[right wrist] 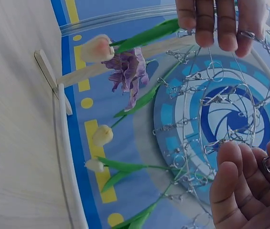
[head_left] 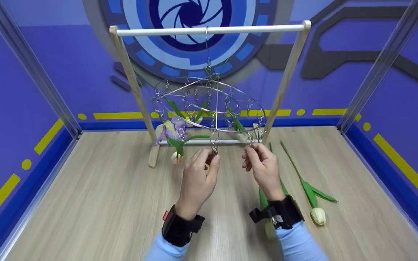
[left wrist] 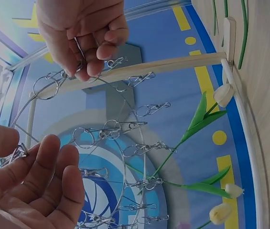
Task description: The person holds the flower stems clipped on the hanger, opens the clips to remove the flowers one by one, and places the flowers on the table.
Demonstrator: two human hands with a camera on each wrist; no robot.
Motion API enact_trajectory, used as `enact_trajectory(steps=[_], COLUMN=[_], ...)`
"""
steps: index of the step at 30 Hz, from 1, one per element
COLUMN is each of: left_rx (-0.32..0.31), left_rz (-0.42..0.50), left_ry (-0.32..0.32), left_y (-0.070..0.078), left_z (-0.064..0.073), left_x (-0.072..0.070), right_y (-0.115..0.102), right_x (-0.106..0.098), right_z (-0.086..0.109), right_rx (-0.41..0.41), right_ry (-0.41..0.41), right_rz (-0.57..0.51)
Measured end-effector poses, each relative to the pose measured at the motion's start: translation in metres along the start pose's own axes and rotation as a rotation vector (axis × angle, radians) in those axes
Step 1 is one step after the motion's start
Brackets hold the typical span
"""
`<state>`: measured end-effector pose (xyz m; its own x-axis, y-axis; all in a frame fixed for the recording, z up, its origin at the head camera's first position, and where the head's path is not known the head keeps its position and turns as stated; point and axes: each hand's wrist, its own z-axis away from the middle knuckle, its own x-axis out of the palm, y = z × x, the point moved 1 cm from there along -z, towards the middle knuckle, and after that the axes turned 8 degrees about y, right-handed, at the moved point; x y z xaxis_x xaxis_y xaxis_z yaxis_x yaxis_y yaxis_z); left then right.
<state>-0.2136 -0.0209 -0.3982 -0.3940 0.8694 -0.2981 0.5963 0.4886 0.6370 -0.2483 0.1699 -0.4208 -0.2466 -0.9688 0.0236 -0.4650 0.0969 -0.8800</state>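
Observation:
A round metal wire drying hanger [head_left: 240,84] with many small clips hangs by its hook from a rod. At its front rim my left hand [head_left: 196,177] pinches one metal clip [head_left: 214,148] between thumb and forefinger. My right hand [head_left: 265,168] pinches another clip [left wrist: 72,71] farther right on the same rim. Neither hand holds a flower. Several artificial flowers hang head down from the hanger: a purple iris [right wrist: 127,74], a pinkish-white tulip [right wrist: 98,48] and pale tulips [left wrist: 223,94] with green leaves.
The rod [head_left: 259,28] tops a wooden stand [head_left: 131,78] on the wood-grain table [head_left: 96,203]. A white tulip [head_left: 318,216] lies right of my right arm; another tulip [head_left: 270,230] is partly hidden beneath that arm. Blue patterned walls [head_left: 27,72] enclose the sides and back.

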Motion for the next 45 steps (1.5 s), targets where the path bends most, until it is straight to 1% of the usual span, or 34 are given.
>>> enact_trajectory(steps=[4, 6, 8, 11, 15, 18, 19, 21, 23, 25, 27, 29, 31, 35, 38, 42, 45], left_rx=[-0.032, -0.036, -0.034, -0.028, -0.045, -0.053, -0.05, -0.03, -0.005, 0.013, 0.02, 0.017, 0.009, -0.017, -0.027, -0.011, -0.005], left_rz=[-0.017, -0.031, -0.051, -0.07, -0.1, -0.149, -0.169, -0.206, -0.232, -0.235, -0.221, -0.19, -0.161, -0.119, -0.096, -0.069, -0.059], left_ry=[0.006, 0.026, 0.06, 0.131, 0.225, 0.263, 0.264, 0.245, 0.205, 0.171, 0.153, 0.147, 0.143, 0.111, 0.093, 0.102, 0.101], left_y=[-0.006, -0.01, -0.013, -0.018, -0.026, -0.033, -0.035, -0.04, -0.044, -0.046, -0.047, -0.046, -0.044, -0.042, -0.041, -0.039, -0.038], left_z=[0.002, 0.002, 0.001, 0.0, 0.0, 0.003, 0.005, 0.007, 0.007, 0.007, 0.007, 0.007, 0.007, 0.009, 0.009, 0.008, 0.009], left_x=[-0.005, -0.009, -0.012, -0.017, -0.022, -0.027, -0.028, -0.03, -0.03, -0.029, -0.028, -0.026, -0.025, -0.024, -0.023, -0.021, -0.021], right_y=[0.001, 0.002, 0.003, 0.003, 0.004, 0.004, 0.004, 0.005, 0.005, 0.004, 0.004, 0.003, 0.003, 0.002, 0.001, 0.001, -0.001], right_x=[-0.005, -0.007, -0.01, -0.013, -0.015, -0.016, -0.016, -0.017, -0.017, -0.018, -0.017, -0.017, -0.015, -0.01, -0.005, 0.004, 0.011], right_z=[-0.005, -0.007, -0.008, -0.009, -0.008, -0.008, -0.008, -0.008, -0.008, -0.008, -0.008, -0.008, -0.007, -0.004, -0.002, 0.001, 0.004], right_rx=[0.025, 0.047, 0.069, 0.093, 0.112, 0.124, 0.127, 0.129, 0.126, 0.12, 0.116, 0.113, 0.108, 0.096, 0.072, 0.033, 0.018], right_ry=[0.03, 0.04, 0.047, 0.048, 0.037, 0.032, 0.031, 0.034, 0.04, 0.042, 0.039, 0.032, 0.021, -0.003, -0.034, -0.092, -0.143], right_rz=[0.008, 0.017, 0.018, 0.012, 0.011, 0.02, 0.021, 0.026, 0.027, 0.031, 0.033, 0.037, 0.033, 0.031, 0.033, 0.037, 0.055])
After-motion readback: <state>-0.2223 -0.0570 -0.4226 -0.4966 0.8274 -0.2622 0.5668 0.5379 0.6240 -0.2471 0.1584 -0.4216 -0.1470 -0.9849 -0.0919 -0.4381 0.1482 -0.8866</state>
